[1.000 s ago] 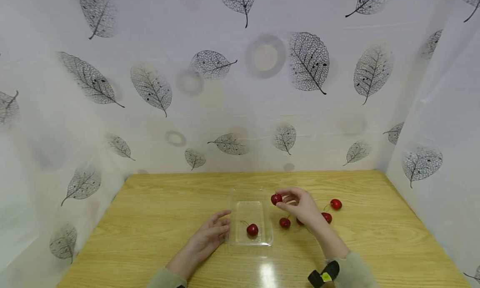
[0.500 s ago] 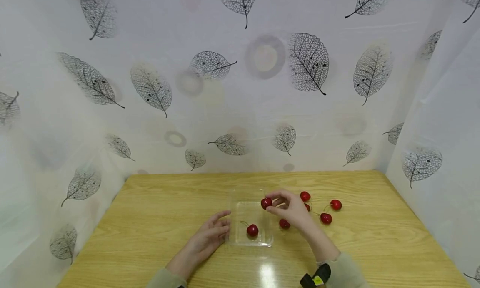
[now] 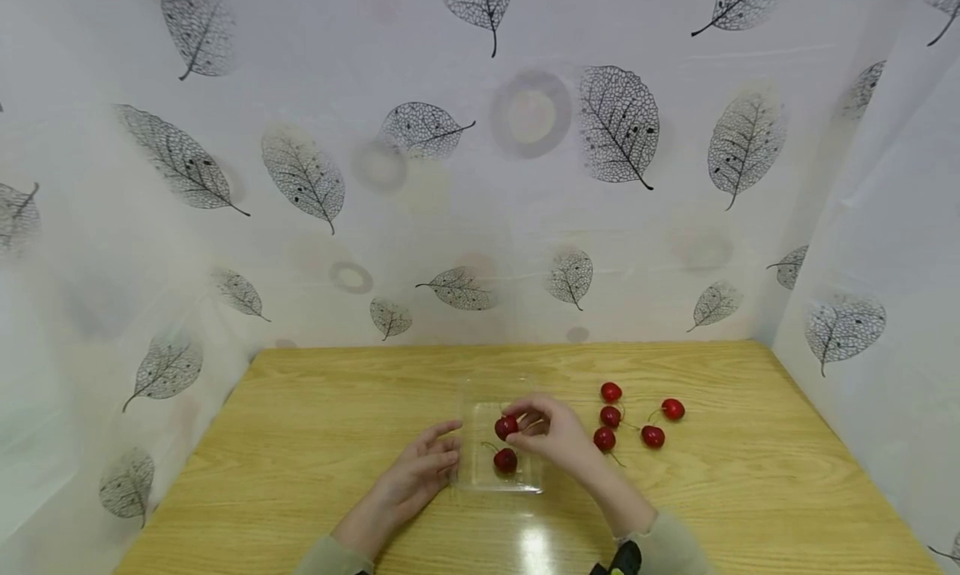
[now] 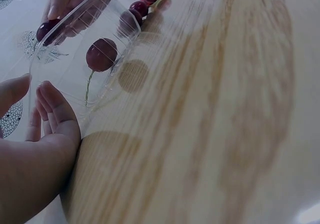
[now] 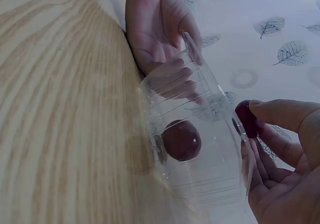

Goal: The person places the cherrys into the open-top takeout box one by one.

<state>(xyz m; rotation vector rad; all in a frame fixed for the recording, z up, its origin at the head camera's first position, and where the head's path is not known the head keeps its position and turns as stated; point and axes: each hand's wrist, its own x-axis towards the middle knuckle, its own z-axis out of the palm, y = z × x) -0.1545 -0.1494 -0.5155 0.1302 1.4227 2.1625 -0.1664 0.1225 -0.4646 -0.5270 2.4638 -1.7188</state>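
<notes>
In the head view, my right hand (image 3: 551, 432) pinches a dark red cherry (image 3: 506, 427) between thumb and fingertips. The hand is over a clear plastic box (image 3: 498, 489), and the right wrist view has this cherry (image 5: 246, 118) close to the box's rim. A second cherry (image 3: 506, 461), with a green stem, lies inside on the bottom. My left hand (image 3: 415, 473) rests at the left side of the box, fingers extended and touching or nearly touching its wall. In the left wrist view, that hand's thumb (image 4: 14, 91) is apart from its fingers.
Several loose cherries (image 3: 611, 417) with stems lie on the wooden table (image 3: 337, 408) to the right of the box. A white leaf-printed sheet (image 3: 517, 208) encloses the table's back and sides.
My right hand has carried its cherry leftward from beside the box to over it, uncovering loose cherries behind it. My left hand and the box have stayed put.
</notes>
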